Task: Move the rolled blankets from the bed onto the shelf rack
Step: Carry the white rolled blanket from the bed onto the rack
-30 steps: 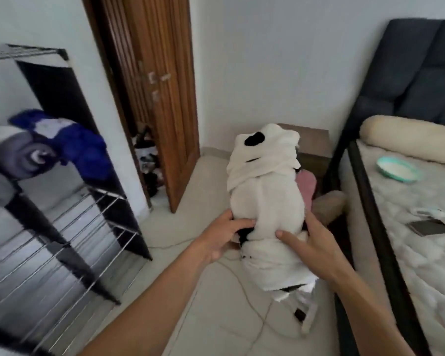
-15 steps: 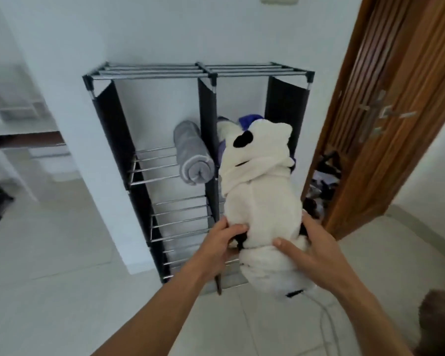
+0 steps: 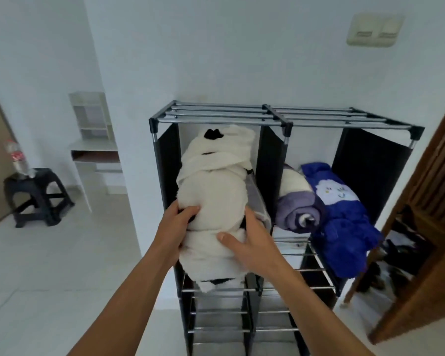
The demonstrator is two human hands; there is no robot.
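Blanket, rolled white fleece, is going into the rack's upper left bay, both hands clasping it: left hand, right hand. Soft and probably light, it looks best gripped around the middle so the roll holds.

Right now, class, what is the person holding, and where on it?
A white rolled blanket, gripped by both hands, left and right, around its lower middle.

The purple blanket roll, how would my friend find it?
Look at the black shelf rack against the white wall. In its right-hand compartment lies the purple blanket roll, beside a bright blue blanket. It alone shows a tight spiral end.
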